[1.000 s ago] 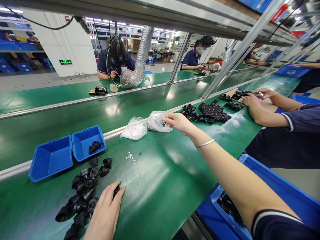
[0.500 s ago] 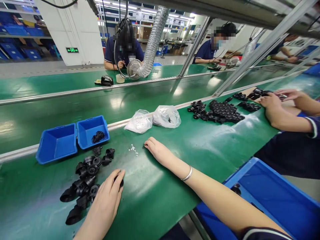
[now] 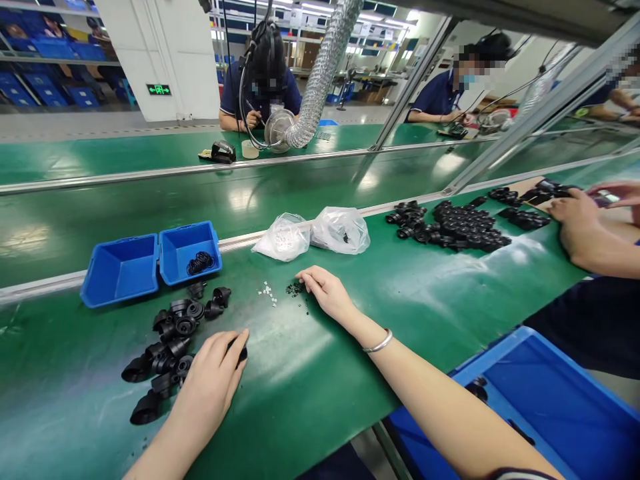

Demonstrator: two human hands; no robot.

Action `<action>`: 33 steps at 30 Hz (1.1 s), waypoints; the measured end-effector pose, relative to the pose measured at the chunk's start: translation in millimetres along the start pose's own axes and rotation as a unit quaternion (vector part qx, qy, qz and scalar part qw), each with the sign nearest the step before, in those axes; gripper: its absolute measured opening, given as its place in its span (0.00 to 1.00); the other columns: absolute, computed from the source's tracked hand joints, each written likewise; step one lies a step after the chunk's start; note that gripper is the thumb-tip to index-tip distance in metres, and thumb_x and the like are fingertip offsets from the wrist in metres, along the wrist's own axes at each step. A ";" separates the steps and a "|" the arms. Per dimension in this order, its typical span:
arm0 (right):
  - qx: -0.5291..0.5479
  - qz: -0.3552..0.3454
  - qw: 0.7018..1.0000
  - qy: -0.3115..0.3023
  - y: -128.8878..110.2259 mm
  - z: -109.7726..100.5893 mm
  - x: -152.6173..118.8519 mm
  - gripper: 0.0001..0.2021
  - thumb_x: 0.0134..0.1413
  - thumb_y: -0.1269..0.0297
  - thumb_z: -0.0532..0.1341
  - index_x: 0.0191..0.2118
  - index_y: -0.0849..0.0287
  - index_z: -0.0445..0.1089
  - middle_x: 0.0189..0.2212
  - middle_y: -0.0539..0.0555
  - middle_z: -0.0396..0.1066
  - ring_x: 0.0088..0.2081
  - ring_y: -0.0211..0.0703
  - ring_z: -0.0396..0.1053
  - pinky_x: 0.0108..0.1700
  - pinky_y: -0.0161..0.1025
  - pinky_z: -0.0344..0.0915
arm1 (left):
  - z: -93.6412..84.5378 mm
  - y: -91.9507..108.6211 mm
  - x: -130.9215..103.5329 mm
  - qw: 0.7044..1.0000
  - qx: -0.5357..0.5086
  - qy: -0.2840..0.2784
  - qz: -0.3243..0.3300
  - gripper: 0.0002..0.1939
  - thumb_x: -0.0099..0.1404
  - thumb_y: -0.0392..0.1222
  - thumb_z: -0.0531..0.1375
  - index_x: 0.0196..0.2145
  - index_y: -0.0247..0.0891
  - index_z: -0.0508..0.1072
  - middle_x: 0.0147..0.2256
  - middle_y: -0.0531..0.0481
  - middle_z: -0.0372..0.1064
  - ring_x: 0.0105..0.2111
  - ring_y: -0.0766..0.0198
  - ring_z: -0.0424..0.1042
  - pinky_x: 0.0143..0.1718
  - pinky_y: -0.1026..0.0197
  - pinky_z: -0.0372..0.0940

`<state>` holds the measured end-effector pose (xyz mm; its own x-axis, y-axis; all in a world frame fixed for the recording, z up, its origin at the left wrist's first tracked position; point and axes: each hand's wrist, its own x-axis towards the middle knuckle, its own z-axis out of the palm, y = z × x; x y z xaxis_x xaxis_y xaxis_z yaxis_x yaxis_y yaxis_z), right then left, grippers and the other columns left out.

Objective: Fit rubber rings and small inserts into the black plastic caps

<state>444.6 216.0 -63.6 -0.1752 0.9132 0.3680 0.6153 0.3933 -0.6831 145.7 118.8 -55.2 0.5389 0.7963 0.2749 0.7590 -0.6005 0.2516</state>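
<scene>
My left hand (image 3: 216, 370) is closed round a black round part (image 3: 242, 355), which shows between its fingers above the green table (image 3: 310, 373). To its left lies a group of black cup-shaped parts (image 3: 167, 353). My right hand (image 3: 320, 288) has its fingertips pinched together at the edge of a small pile of tiny black pieces (image 3: 294, 289); whatever the fingertips hold is too small to make out. Small white pieces (image 3: 267, 291) lie left of that pile.
Two blue bins (image 3: 120, 270) stand at the left, one holding black rings (image 3: 200, 263). Behind my right hand are plastic bags (image 3: 340, 231). Black parts (image 3: 465, 223) lie near a co-worker's hands (image 3: 580, 217). A large blue crate (image 3: 545, 393) is at lower right.
The view has shifted somewhat. My right hand has moved slightly right of the tiny black pieces, uncovering the pile. My left hand still holds the black part in much the same place.
</scene>
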 end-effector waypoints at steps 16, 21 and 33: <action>-0.224 -0.072 0.968 -0.090 -24.9 7.2 -22.1 0.35 0.63 0.48 0.54 0.66 0.69 0.49 0.66 0.70 0.46 0.68 0.61 0.40 0.66 0.59 0.47 | 2.4 0.5 2.5 1.000 0.000 -0.005 0.023 0.24 0.71 0.42 0.52 0.63 0.38 0.58 0.50 0.40 0.67 0.52 0.50 0.66 0.51 0.49 0.66; -0.153 -0.061 0.985 -0.041 -16.0 18.8 6.6 0.27 0.65 0.53 0.53 0.62 0.68 0.58 0.63 0.69 0.54 0.65 0.57 0.50 0.66 0.55 0.50 | 3.3 0.5 4.2 1.000 -0.007 0.001 0.027 0.23 0.71 0.42 0.52 0.62 0.39 0.59 0.50 0.40 0.68 0.51 0.50 0.67 0.51 0.48 0.66; 0.016 -0.047 0.999 -0.018 -8.4 6.0 11.1 0.14 0.66 0.59 0.52 0.48 0.57 0.71 0.51 0.58 0.71 0.55 0.47 0.67 0.60 0.48 0.62 | 3.5 1.7 4.5 0.999 -0.011 -0.019 0.023 0.22 0.71 0.40 0.52 0.61 0.36 0.59 0.51 0.40 0.66 0.53 0.51 0.64 0.52 0.48 0.65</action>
<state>432.9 223.5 -57.5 -0.2587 0.8747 0.4098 0.5696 0.4808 -0.6666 150.7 121.7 -56.7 0.5865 0.7703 0.2502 0.7256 -0.6370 0.2603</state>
